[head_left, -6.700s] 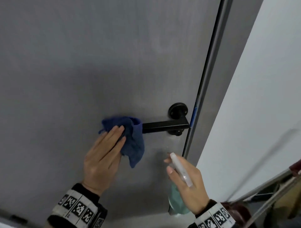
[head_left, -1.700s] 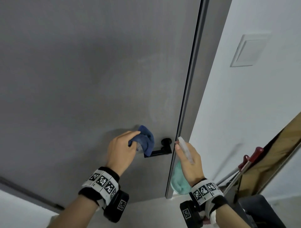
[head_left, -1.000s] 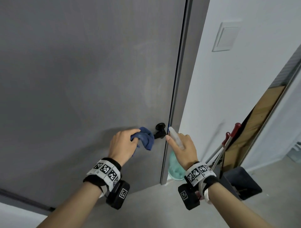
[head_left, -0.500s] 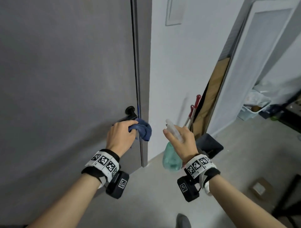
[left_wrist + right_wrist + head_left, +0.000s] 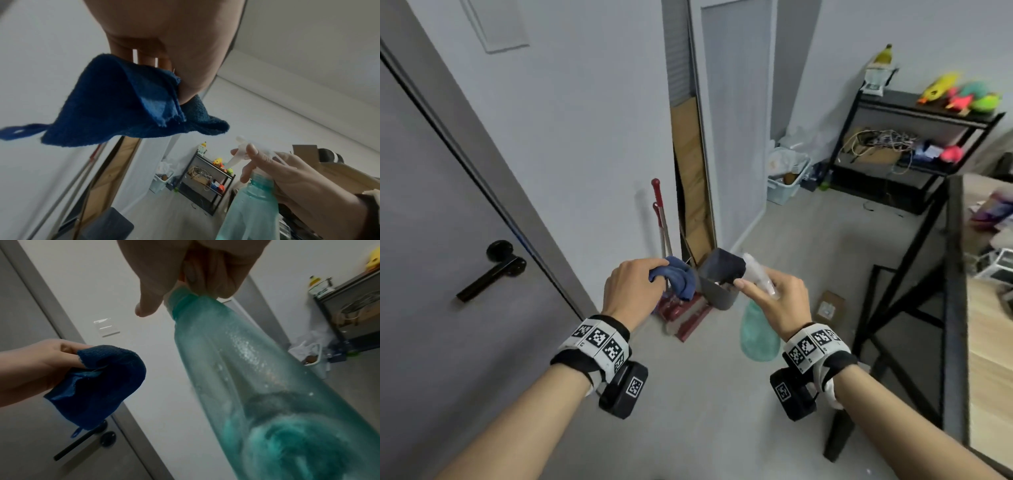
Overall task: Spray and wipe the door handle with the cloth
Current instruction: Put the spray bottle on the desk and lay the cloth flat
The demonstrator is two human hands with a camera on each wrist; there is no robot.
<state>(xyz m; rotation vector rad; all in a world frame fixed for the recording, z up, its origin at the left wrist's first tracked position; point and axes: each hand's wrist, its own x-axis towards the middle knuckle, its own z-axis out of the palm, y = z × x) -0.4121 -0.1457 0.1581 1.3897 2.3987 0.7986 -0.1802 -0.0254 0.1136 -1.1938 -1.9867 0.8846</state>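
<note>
The black lever door handle [image 5: 491,272] sits on the grey door [image 5: 431,240] at the left, bare and apart from both hands; it also shows low in the right wrist view as the door handle [image 5: 82,443]. My left hand [image 5: 631,291] grips the bunched blue cloth [image 5: 677,279] in mid-air, well to the right of the handle. The blue cloth [image 5: 123,107] hangs from my fingers, and the blue cloth [image 5: 98,384] shows beside the bottle. My right hand [image 5: 777,296] holds the teal spray bottle [image 5: 758,332] by its neck, forefinger along the clear trigger head. The spray bottle [image 5: 257,386] fills the right wrist view.
A red-handled broom and grey dustpan [image 5: 717,286] stand against the white wall ahead. Cardboard [image 5: 693,181] leans in the corner. A black metal shelf [image 5: 914,144] with toys and cables stands at the far right, a black table frame [image 5: 914,274] nearer. A small box [image 5: 828,305] lies on the floor.
I have turned right, away from the door. The left hand has come off the handle with the cloth, and both hands now hang in front of the room instead of the door.
</note>
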